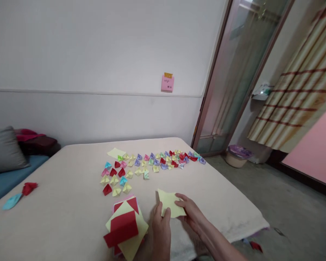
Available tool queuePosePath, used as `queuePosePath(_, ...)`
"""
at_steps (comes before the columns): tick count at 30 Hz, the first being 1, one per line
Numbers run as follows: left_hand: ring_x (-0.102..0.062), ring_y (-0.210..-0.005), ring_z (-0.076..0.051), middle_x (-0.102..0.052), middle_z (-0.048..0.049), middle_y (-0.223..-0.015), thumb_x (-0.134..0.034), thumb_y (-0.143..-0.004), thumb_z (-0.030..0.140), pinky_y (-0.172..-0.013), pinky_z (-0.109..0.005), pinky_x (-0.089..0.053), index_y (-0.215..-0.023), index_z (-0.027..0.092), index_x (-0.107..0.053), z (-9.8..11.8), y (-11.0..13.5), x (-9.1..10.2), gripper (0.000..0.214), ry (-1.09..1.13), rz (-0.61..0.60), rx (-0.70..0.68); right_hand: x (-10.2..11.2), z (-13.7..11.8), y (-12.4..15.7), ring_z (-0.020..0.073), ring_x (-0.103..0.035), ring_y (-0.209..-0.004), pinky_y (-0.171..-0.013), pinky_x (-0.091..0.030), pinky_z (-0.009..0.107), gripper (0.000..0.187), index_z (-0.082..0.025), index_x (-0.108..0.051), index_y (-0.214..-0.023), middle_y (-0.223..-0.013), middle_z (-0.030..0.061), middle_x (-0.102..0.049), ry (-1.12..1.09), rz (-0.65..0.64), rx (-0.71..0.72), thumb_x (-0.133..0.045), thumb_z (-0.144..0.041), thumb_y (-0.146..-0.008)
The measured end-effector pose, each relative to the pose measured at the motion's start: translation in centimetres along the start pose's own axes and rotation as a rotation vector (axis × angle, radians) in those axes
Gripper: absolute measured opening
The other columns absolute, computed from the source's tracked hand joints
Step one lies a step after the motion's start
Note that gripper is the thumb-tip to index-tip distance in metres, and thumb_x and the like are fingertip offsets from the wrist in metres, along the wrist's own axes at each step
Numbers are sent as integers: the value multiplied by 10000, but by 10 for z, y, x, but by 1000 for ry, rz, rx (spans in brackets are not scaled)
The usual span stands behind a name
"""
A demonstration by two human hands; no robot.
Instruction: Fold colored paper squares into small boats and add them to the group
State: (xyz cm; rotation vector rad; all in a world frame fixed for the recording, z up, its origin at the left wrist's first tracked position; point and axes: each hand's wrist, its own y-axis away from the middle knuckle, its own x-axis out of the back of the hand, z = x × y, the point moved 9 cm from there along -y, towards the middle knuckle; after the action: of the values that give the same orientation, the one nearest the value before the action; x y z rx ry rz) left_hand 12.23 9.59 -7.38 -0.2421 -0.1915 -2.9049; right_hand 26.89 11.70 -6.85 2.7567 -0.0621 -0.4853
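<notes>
A pale yellow square of paper is held up over the table, unfolded, with a slightly curled edge. My left hand grips its lower left edge between thumb and fingers. On its right side, my right hand pinches it, thumb in front and the other fingers partly hidden behind. Left of my hands lies an untidy stack of red, yellow and pink paper sheets. Farther back, many small folded paper pieces in yellow, red, blue, pink and purple stand in rows.
The cloth-covered table meets a white wall carrying a pink note. A yellow sheet lies at the back. Red and blue paper pieces lie at the left. A lined bin and paper scraps are on the floor.
</notes>
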Motion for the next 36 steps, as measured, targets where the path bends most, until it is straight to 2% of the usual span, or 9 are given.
queuePosePath(7,-472,-1199,-191,-553,-126,-1259,-469,-774,279,-1029,-254,-326,-1181,87,-538,11,5,-13,455,-160,-92,-71,29,-25,-20,230,-657,-675,-602,-501,325,363,-157,-651,-884,-764,64,-708,686,14,260,-470,-119,-571)
queuePosePath(11,-439,-1240,-223,-454,-148,-1365,-452,-787,259,-1019,-328,-358,-1294,88,-443,15,8,-23,535,-333,-180,-150,53,-44,-30,241,-598,-967,-873,-431,337,447,-208,-678,-917,-1015,60,-687,892,108,372,-444,-69,-563)
queuePosePath(15,-388,-1279,-284,-453,-159,-1371,-508,-753,226,-1058,-414,-317,-1229,116,-544,26,25,-36,489,-502,-251,-330,72,-35,-36,252,-594,-987,-899,-396,335,418,-197,-681,-954,-1041,88,-681,1094,145,363,-468,-72,-617)
queuePosePath(20,-516,-1154,-314,-564,-150,-1261,-521,-760,206,-986,-464,-396,-1166,163,-609,28,47,-38,418,-680,-345,-378,73,-22,-43,284,-606,-970,-865,-409,353,428,-157,-672,-1004,-1030,134,-678,1235,133,363,-480,-82,-628)
queuePosePath(22,-549,-1111,-284,-592,-133,-1226,-480,-813,212,-960,-438,-426,-1151,182,-614,45,52,-23,365,-721,-271,-514,65,-26,-45,287,-591,-1013,-887,-401,352,482,-137,-653,-1058,-1099,146,-653,1243,131,397,-460,-70,-621)
queuePosePath(25,-541,-1125,-221,-586,-113,-1234,-448,-864,216,-979,-367,-417,-1166,185,-591,82,58,27,335,-703,43,-765,47,-38,-40,254,-577,-1044,-900,-403,318,522,-165,-626,-1113,-1186,101,-617,1213,119,461,-442,-85,-631)
queuePosePath(29,-532,-1130,-215,-606,-107,-1186,-395,-893,249,-974,-368,-406,-1113,156,-590,97,42,113,308,-675,405,-675,29,-49,-25,208,-609,-874,-779,-453,287,492,-183,-619,-1112,-1112,58,-647,1100,85,503,-446,-146,-653)
queuePosePath(32,-603,-964,-203,-636,-90,-1083,-376,-881,245,-857,-329,-454,-1036,164,-606,67,6,143,289,-824,286,-319,29,-48,-17,175,-574,-666,-619,-447,271,458,-174,-629,-1084,-876,35,-668,868,71,437,-490,-208,-648)
queuePosePath(36,-567,-1028,-196,-560,-94,-1167,-431,-813,164,-844,-280,-420,-1147,171,-526,25,-24,141,347,-1052,44,-72,27,-39,-15,137,-497,-533,-511,-384,242,462,-177,-635,-1069,-668,-18,-601,663,29,332,-540,-238,-621)
